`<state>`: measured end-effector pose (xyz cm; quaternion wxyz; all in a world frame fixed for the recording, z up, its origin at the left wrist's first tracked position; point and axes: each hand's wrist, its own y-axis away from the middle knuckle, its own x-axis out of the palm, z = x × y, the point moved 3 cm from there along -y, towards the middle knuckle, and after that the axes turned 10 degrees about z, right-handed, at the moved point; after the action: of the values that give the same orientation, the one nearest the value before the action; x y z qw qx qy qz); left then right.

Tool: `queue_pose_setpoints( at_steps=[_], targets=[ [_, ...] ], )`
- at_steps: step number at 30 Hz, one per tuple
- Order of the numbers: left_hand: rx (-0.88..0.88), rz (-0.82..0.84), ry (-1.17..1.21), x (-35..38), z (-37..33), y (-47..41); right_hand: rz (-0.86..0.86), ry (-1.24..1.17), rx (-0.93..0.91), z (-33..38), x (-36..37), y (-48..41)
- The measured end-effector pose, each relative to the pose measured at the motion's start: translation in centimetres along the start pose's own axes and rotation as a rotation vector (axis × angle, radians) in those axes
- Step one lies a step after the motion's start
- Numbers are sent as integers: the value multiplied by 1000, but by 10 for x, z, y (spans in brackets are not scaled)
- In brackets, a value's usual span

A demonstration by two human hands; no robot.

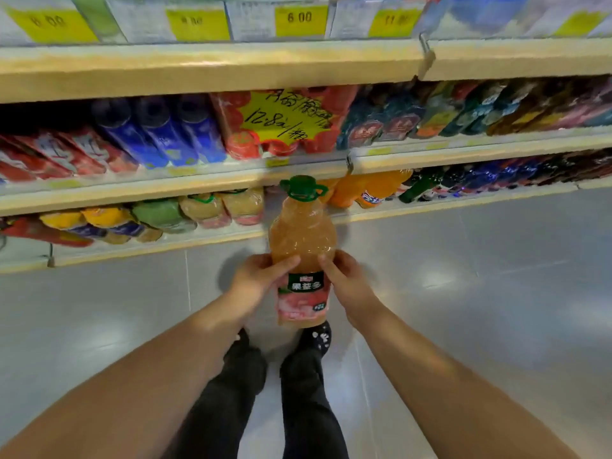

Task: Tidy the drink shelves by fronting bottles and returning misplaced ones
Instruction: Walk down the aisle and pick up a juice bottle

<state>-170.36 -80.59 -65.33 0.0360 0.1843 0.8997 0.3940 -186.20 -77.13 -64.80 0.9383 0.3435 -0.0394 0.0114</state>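
The shelves (212,190) run left to right across the far side. The juice bottle (302,250) is held clear of the floor, near the bottom shelf, in front of matching bottles at far left. Its long axis runs near-to-far, cap pointing far. The left hand (256,276) and right hand (344,276) each press a closed grip on opposite sides at the label, equally near.

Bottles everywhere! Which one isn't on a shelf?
The peach-coloured juice bottle with the green cap, held off the shelves by both hands, left and right.
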Motion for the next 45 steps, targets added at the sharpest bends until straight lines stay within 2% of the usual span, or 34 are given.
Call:
queue_pose_setpoints(
  at_steps=[5, 10, 16, 21, 26, 31, 36, 42, 45],
  targets=[
    [-111, -100, 48, -5, 60, -59, 59, 84, 39, -41, -14, -51],
    [-122, -171, 62, -11, 96, -123, 77, 52, 52, -93, -18, -122],
    [61, -229, 23, -28, 127, -212, 76, -57, 4, -129, -21, -208],
    [240, -281, 24, -38, 130, -274, 99, -96, -161, -130, -24, -262],
    [367, -317, -52, -44, 111, -300, 63, -8, -316, -129, -29, -291],
    [520, -341, -25, -53, 94, -309, 91, -70, -464, -121, -27, -313],
    [536, -319, -23, -59, 102, -325, 37, -311, -404, -138, -20, -334],
    [574, -271, 23, -58, 111, -331, 18, -361, -411, -142, -22, -345],
    [578, -281, 39, -56, 109, -328, 30, -297, -407, -142, -27, -345]
  ],
)
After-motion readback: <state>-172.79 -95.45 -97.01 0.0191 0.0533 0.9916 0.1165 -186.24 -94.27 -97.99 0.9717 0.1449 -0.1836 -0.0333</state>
